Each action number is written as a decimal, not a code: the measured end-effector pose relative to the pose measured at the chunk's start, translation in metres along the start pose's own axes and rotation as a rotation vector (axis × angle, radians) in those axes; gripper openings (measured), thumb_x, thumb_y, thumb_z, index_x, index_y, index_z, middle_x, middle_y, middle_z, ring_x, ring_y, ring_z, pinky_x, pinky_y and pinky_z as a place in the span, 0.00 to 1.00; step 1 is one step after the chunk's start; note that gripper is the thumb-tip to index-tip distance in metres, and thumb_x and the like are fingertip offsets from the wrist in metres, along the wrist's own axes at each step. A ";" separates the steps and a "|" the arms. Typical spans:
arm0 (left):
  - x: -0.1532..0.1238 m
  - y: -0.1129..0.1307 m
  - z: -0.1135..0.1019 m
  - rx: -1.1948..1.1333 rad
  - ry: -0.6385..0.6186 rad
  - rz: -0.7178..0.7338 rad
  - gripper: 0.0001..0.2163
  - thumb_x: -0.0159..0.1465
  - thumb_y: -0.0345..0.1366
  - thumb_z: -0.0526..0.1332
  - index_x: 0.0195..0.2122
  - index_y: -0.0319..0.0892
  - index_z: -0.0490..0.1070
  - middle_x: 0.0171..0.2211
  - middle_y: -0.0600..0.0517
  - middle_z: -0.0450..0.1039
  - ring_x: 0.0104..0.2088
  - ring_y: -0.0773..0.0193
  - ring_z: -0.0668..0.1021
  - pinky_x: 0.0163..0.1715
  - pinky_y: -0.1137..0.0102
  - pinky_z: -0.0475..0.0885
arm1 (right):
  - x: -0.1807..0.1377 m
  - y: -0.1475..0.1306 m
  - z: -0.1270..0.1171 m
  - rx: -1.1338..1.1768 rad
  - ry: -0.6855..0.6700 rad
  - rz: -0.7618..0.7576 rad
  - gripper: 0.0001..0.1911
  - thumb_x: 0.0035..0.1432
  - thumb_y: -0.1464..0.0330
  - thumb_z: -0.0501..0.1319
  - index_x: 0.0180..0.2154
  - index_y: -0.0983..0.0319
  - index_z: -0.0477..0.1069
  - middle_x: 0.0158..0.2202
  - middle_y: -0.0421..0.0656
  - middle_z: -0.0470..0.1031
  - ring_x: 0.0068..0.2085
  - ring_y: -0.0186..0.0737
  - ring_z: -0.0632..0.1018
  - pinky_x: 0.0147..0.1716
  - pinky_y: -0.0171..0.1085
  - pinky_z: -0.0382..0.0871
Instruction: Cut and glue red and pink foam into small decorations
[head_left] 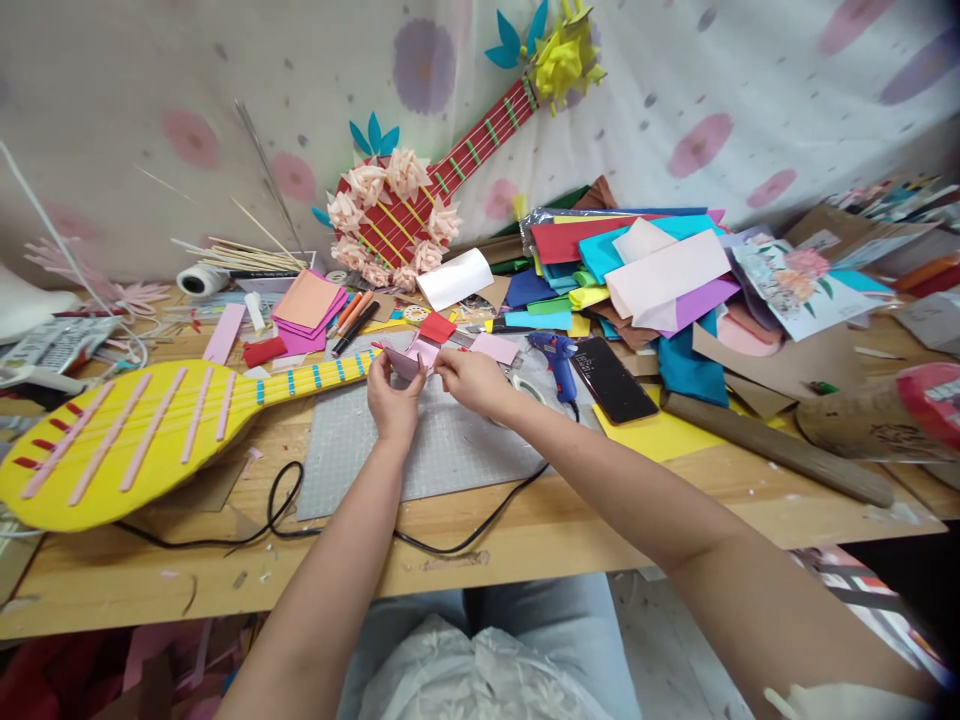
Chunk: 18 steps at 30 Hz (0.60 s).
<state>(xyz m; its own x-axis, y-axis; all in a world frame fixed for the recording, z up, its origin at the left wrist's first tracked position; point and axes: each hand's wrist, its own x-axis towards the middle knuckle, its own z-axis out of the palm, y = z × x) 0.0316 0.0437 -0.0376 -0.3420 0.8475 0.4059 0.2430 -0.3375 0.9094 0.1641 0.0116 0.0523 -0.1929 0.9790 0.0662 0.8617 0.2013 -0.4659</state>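
Over the grey cutting mat, my left hand pinches a small mauve-pink sheet, paper or foam. My right hand is closed close beside it, fingertips together at the sheet's right side; whatever sits between them is too small to make out. Just beyond the hands lie a red piece and a pink piece. The neck of a yellow paper lute-like instrument with pink strips reaches toward my left hand. A blue glue gun stands to the right of the mat.
A black phone rests on a yellow sheet. Colored sheets are piled at the back right. A red flower-trimmed instrument leans against the curtain. A black cord crosses the table front; a brown tube lies right.
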 end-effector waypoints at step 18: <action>-0.002 0.002 0.000 0.032 -0.004 0.035 0.26 0.45 0.37 0.68 0.46 0.41 0.64 0.46 0.45 0.68 0.48 0.59 0.73 0.51 0.63 0.66 | 0.018 -0.005 -0.007 1.015 -0.319 0.345 0.12 0.53 0.82 0.52 0.21 0.66 0.63 0.11 0.36 0.65 0.14 0.27 0.66 0.18 0.28 0.62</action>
<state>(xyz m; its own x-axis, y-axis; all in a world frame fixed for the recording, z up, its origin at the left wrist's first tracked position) 0.0323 0.0412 -0.0366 -0.3293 0.8370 0.4371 0.2832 -0.3540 0.8913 0.1595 0.0287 0.0625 -0.2546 0.8948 -0.3667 0.1377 -0.3418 -0.9296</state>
